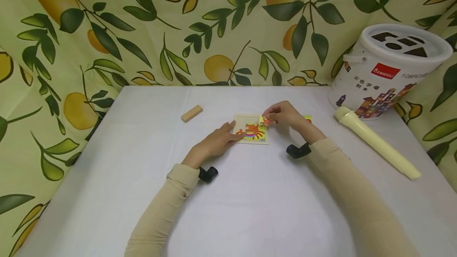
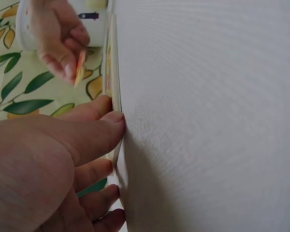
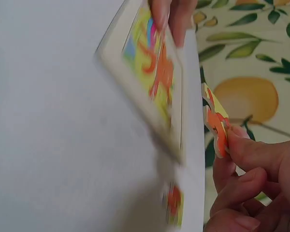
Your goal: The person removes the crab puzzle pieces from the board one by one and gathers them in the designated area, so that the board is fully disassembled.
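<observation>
Wht. table (image 1: 228, 209), smooth top. Sm. wooden block (image 1: 192, 113) nr far edge, L of ctr, set at a slant. Puzzle tray (image 1: 246, 120) flat nr far edge, slightly R of ctr, part-filled. Loose puzzle pc (image 1: 308, 118) further R, partly hidden. Wht. bucket (image 1: 385, 76) upright at far R corner. Pale yel. tube (image 1: 378, 144) lies alongside R edge, far end just by bucket.

Puzzle tray (image 1: 246, 119): pale wood look, smooth, matt rim. Loose puzzle piece (image 3: 216, 126): printed face, bare wood-like edge. Block (image 1: 192, 113), between 9 and 10 o'clock of tray: plain wood, matt. Bucket (image 1: 378, 84), 2 o'clock: white plastic, smooth, slight sheen. Tube (image 1: 375, 140), 3 o'clock: smooth cream plastic by its look. Worktop (image 1: 228, 209): white, matt, fine-woven cloth. Backdrop (image 1: 217, 68), 12 o'clock: printed cloth.
</observation>
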`<state>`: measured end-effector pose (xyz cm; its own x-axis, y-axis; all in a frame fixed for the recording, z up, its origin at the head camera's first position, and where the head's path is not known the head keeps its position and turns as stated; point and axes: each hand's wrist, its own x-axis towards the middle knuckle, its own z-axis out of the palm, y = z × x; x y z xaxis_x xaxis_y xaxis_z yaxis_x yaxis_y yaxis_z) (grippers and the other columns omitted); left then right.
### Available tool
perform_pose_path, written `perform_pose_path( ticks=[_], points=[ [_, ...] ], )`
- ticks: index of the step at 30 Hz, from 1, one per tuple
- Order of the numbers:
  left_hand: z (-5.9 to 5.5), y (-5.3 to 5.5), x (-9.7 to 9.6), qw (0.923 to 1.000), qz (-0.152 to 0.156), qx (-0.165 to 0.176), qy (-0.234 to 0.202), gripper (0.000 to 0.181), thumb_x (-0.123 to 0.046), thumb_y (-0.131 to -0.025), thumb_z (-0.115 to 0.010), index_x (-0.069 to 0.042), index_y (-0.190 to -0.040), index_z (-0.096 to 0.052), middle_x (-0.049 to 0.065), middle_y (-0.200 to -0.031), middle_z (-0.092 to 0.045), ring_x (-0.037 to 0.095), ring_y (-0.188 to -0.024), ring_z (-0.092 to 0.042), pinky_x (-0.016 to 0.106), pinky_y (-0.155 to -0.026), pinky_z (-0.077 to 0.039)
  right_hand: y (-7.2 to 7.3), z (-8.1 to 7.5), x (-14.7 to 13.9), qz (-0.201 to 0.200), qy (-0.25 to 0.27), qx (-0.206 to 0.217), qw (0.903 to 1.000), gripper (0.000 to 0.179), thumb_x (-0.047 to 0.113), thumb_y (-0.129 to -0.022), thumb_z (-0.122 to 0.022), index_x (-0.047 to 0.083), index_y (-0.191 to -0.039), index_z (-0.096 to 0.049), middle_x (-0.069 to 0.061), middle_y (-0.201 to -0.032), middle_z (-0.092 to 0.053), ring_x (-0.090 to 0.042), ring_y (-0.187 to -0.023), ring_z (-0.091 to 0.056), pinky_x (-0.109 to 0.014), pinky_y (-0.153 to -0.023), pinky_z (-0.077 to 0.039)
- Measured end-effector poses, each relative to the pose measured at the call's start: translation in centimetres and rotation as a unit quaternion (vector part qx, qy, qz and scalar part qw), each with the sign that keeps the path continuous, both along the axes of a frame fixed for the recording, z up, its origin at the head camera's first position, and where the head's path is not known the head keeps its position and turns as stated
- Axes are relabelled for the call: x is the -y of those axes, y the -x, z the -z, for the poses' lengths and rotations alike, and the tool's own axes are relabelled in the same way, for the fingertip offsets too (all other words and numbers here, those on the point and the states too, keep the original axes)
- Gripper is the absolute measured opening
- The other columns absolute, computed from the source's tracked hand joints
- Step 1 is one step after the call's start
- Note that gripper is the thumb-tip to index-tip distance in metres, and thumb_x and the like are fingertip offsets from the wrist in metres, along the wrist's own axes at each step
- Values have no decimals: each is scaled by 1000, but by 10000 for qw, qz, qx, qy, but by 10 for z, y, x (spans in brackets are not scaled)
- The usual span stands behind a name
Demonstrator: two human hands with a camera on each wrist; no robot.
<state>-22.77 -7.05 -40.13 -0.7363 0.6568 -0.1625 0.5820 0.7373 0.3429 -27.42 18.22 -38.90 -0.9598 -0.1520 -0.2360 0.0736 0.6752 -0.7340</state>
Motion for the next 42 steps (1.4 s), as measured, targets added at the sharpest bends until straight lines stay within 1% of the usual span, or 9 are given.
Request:
perform_pose_path(
  ticks=[6,10,14,22,26,29,31,37,42],
  points=[
    [1,1,5,10000,-37,-27,1,41,-18,-96,-48,-27,-136,-45,17,-152,-19,35,-140,-18,47,-111,-24,-12,6,-23,20,-246,-180,9995,22,16,-87,-62,1,-102,-69,-15,-102,-65,-21,-86,-49,-23,-67,-40],
    [1,1,7,10000,27,-93,-5,40,-18,-97,-47,-26,-136,-45,19,-151,-20,36,-139,-20,48,-110,-25,-16,15,-23,-109,-457,-335,9983,19,14,-87,-63,0,-98,-69,-14,-98,-65,-21,-81,-48,-22,-63,-40],
    [1,1,8,10000,32,-78,-36,41,-18,-96,-47,-26,-136,-45,19,-151,-20,36,-139,-19,48,-111,-25,-17,20,-19,-91,-672,-483,9965,18,14,-87,-63,1,-96,-70,-14,-97,-65,-20,-79,-48,-22,-61,-40],
    [2,2,8,10000,-10,-58,2,41,-19,-96,-47,-28,-137,-43,17,-152,-19,35,-140,-18,47,-112,-23,-20,20,-17,-83,-924,-768,9927,15,15,-87,-63,4,-94,-70,-12,-95,-66,-23,-85,-49,-28,-70,-39],
    [2,2,7,10000,-12,-26,26,41,-20,-96,-47,-28,-136,-44,16,-152,-18,34,-141,-17,46,-112,-22,-22,17,-14,-137,-813,-893,9926,13,14,-86,-63,4,-92,-70,-11,-83,-67,-21,-73,-52,-27,-61,-41],
    [2,3,7,10000,11,-24,58,41,-19,-96,-47,-28,-136,-44,17,-152,-17,35,-140,-17,47,-112,-23,-20,13,-3,-346,-671,-926,9928,14,13,-87,-62,4,-95,-70,-11,-81,-65,-19,-66,-50,-24,-53,-41],
    [2,3,6,10000,38,-24,44,41,-19,-96,-47,-28,-137,-44,18,-152,-18,36,-140,-17,48,-111,-24,-17,10,7,-568,-634,-842,9928,16,13,-88,-60,5,-99,-69,-11,-85,-63,-19,-66,-49,-23,-51,-41],
    [3,2,4,9996,200,-166,-51,40,-20,-97,-47,-27,-136,-45,20,-150,-20,39,-138,-21,50,-109,-27,-11,6,37,-1250,-834,-486,9875,24,15,-87,-62,7,-110,-63,-11,-90,-60,-21,-77,-51,-26,-65,-42],
    [2,1,4,9993,274,-225,-89,39,-19,-96,-47,-26,-135,-47,22,-150,-21,40,-137,-22,51,-107,-29,-11,8,48,-1525,-992,-574,9816,27,15,-86,-64,8,-112,-61,-13,-93,-62,-23,-84,-53,-32,-74,-44]
  ],
)
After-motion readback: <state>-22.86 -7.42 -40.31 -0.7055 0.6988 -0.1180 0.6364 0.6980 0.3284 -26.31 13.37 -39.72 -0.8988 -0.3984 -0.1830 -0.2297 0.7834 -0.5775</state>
